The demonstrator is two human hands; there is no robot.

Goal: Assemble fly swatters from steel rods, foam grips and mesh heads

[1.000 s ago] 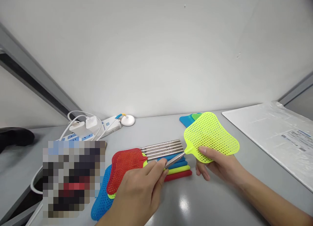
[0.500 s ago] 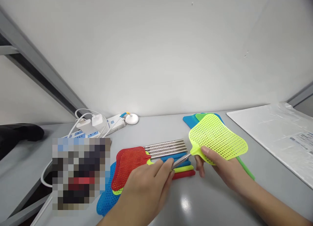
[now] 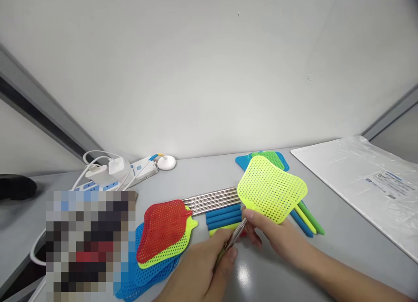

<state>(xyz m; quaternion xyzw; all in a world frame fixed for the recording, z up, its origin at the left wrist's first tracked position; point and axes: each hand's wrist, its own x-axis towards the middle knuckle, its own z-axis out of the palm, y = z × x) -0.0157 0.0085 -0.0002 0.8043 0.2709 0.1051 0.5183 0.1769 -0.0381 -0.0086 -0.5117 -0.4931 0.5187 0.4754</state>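
My right hand (image 3: 277, 239) pinches the lower edge of a yellow-green mesh fly-swatter head (image 3: 271, 189), held just above the grey table (image 3: 326, 254). My left hand (image 3: 202, 267) is closed round the thin metal rod (image 3: 237, 233) that meets the head's neck. Just left of my hands lies a stack of swatters: a red head (image 3: 163, 225) on top, a yellow one and blue ones beneath, with their metal rods (image 3: 214, 198) and coloured grips (image 3: 224, 215) pointing right.
More swatters, blue and green (image 3: 267, 156), lie behind the held head, their grips (image 3: 308, 219) sticking out to the right. A white power strip with plugs and cables (image 3: 111, 171) sits at the back left. A plastic-wrapped white sheet (image 3: 362, 171) covers the right side.
The rod and head have swung: the rod now slants steeply down toward me and the head sits lower and further left. Both hands drew closer together near the table's front.
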